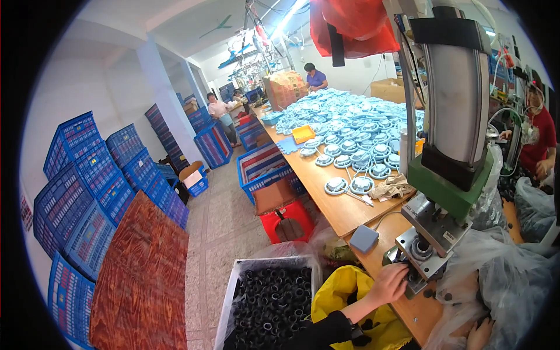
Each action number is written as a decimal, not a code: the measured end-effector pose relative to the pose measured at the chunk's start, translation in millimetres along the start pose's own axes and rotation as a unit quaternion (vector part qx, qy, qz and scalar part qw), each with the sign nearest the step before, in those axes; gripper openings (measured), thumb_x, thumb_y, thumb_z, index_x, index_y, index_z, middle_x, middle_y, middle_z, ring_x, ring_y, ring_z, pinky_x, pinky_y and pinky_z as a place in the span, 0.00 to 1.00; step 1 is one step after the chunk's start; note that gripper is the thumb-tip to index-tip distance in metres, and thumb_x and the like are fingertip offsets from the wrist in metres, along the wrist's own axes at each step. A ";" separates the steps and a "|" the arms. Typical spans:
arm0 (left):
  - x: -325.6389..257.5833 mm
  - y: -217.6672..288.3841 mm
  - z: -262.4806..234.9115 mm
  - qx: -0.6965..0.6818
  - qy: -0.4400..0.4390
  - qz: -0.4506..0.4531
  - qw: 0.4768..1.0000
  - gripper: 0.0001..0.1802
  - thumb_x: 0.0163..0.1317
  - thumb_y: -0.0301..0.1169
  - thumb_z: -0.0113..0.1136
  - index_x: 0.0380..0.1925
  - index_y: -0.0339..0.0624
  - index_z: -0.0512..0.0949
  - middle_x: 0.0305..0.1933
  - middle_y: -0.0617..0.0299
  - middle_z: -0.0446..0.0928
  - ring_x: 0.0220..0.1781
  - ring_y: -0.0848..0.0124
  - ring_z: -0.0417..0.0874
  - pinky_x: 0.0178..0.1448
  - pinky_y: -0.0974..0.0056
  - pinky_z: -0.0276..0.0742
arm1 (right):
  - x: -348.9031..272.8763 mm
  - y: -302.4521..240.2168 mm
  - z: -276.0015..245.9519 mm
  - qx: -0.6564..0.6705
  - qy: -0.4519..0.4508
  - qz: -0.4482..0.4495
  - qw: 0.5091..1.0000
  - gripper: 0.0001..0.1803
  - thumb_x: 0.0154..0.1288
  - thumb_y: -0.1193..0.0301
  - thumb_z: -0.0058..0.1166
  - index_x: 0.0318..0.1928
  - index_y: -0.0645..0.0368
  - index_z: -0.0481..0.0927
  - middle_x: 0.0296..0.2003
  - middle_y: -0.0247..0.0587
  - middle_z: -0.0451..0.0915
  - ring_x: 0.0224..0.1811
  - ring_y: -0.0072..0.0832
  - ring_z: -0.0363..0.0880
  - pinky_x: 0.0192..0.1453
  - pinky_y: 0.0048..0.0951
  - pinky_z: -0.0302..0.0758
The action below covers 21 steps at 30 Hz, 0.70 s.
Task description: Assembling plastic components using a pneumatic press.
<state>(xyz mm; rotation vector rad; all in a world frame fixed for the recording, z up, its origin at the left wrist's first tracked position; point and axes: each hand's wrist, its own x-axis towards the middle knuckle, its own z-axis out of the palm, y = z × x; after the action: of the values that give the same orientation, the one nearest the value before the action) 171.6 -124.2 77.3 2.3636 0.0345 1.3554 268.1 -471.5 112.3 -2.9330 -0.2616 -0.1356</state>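
Observation:
My left hand (389,285) reaches in from the lower edge in a black sleeve. Its fingers are bent together at the metal fixture (417,251) under a bench press (455,111); what they grip is hidden. Lower right, my right hand (479,336) is partly visible among clear plastic bags (466,286) by small black parts; its fingertips do not show clearly. A grey box-shaped device (364,238) with a cable sits left of the fixture. Below my left forearm is a yellow bag (338,291), next to a white crate (231,303) of black rings (271,306).
Light-blue coiled parts (350,128) cover the wooden table (326,198), with an orange tray (303,135) among them. Blue crates (87,175) stand stacked at left behind a reddish-brown board (143,274). A red stool (286,221) is beside the table. Several other people work around the room.

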 end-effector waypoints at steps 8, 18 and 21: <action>17.2 -0.1 25.8 0.044 -0.088 -0.013 0.995 0.17 0.52 0.28 0.56 0.40 0.26 0.74 0.52 0.39 0.67 0.57 0.45 0.67 0.64 0.52 0.62 | 0.9 4.3 8.2 0.009 0.013 0.007 1.000 0.20 0.58 0.57 0.51 0.38 0.63 0.75 0.39 0.61 0.74 0.41 0.53 0.73 0.45 0.47 0.71; 28.7 2.9 37.7 0.081 -0.135 -0.045 0.986 0.15 0.51 0.30 0.54 0.34 0.27 0.77 0.42 0.41 0.73 0.51 0.46 0.69 0.62 0.53 0.63 | 0.6 7.7 9.7 -0.021 0.044 -0.015 0.999 0.19 0.58 0.56 0.51 0.35 0.62 0.75 0.35 0.59 0.75 0.38 0.52 0.74 0.42 0.48 0.70; 26.4 -4.5 43.4 0.118 -0.130 -0.005 0.984 0.14 0.51 0.32 0.53 0.32 0.30 0.77 0.39 0.44 0.74 0.48 0.48 0.71 0.58 0.54 0.65 | -0.5 4.0 4.2 -0.010 0.035 -0.010 0.999 0.19 0.58 0.56 0.52 0.34 0.62 0.75 0.35 0.59 0.75 0.38 0.52 0.74 0.42 0.48 0.70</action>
<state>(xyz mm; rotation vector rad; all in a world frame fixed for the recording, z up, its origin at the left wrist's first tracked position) 222.4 -129.0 78.2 2.7166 0.1393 1.0778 268.6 -474.5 107.3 -2.9389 -0.2806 -0.2441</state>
